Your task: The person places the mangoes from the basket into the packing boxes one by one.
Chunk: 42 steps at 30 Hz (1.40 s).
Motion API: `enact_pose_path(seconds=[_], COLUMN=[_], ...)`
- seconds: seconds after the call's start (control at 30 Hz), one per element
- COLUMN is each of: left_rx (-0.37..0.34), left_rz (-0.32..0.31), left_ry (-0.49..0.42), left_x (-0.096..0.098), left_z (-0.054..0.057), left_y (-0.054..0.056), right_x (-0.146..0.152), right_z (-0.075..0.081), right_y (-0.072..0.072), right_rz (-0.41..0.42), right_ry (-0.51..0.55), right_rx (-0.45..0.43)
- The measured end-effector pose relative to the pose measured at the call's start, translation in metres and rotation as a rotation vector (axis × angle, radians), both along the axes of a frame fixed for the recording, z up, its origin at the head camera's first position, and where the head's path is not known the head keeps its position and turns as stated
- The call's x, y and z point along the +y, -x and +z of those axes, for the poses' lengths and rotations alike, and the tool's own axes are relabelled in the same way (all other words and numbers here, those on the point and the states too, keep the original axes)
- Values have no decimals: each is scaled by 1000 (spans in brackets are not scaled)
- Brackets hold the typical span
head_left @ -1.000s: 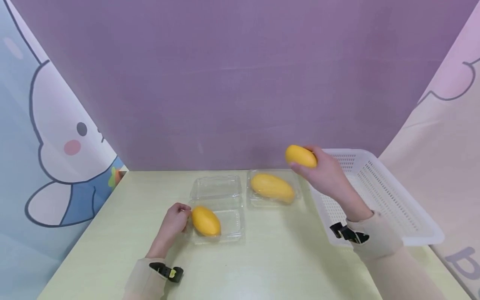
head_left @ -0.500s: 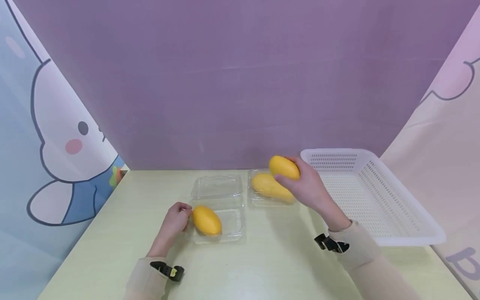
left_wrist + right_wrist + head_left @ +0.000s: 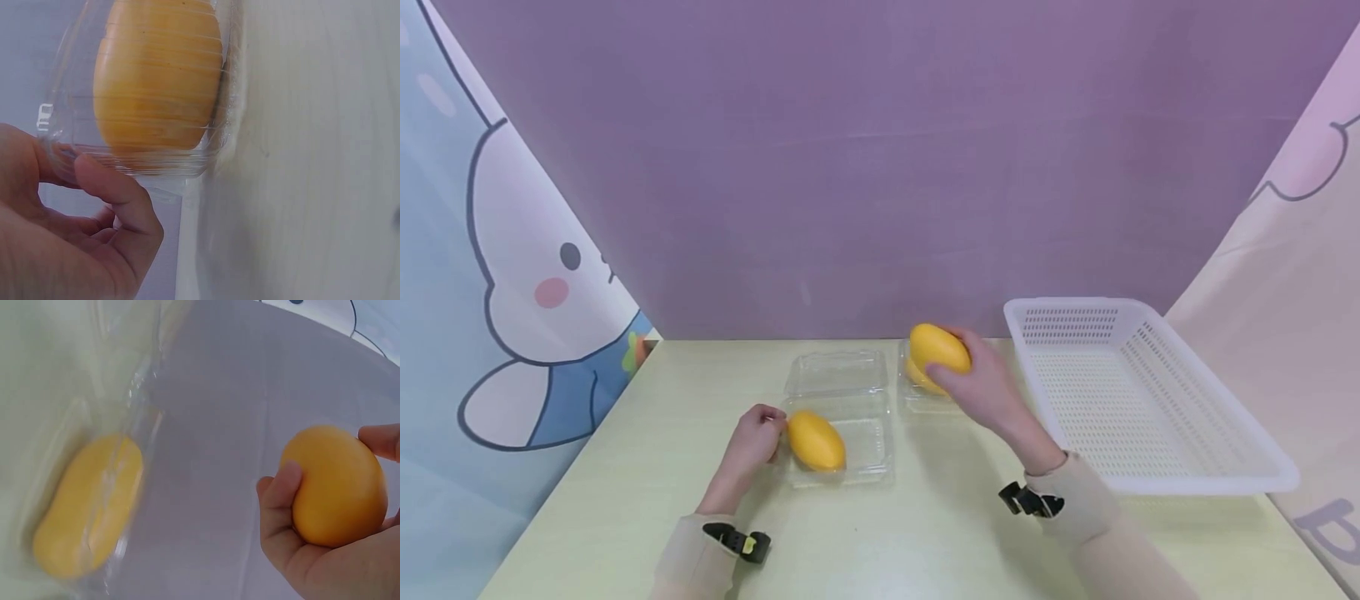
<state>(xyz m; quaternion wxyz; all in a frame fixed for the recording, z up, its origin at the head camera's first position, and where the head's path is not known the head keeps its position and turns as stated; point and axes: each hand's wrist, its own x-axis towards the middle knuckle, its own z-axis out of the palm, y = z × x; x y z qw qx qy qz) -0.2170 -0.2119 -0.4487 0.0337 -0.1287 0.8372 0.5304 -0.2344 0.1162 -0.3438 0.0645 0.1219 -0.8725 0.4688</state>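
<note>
An unlidded clear plastic clamshell box (image 3: 869, 450) lies on the table with a yellow mango (image 3: 816, 442) in its near half and its lid folded back. My left hand (image 3: 751, 437) pinches the box's left rim between thumb and finger, as the left wrist view shows close up. My right hand (image 3: 987, 385) grips another mango (image 3: 334, 487), thumb on one side and fingers on the other. In the head view this mango overlaps a second clear box (image 3: 917, 405) behind, which holds yellow fruit (image 3: 90, 506) under clear plastic.
A white perforated plastic basket (image 3: 1195, 392) stands at the right of the table (image 3: 865, 550). A purple backdrop (image 3: 880, 183) rises at the table's back edge, with printed cloths (image 3: 512, 275) at the sides.
My right hand has carried its mango leftward and down, from beside the basket to over the closed box. The left hand has stayed at the rim of the unlidded box.
</note>
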Motion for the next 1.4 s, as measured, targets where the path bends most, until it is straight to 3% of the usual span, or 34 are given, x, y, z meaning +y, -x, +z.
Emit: enact_pose_path(seconds=[0.47, 0.9, 1.4], left_rx=[8, 9, 18], left_rz=[-11, -10, -5], left_ry=[-1, -11, 17], left_x=[1, 1, 2], left_z=[2, 3, 2], left_y=[0, -1, 0], right_x=[-38, -66, -96], right_z=[-27, -47, -65], right_y=[-4, -4, -1], right_rz=[-13, 43, 97], right_ry=[82, 109, 10], right_rx=[-32, -32, -30])
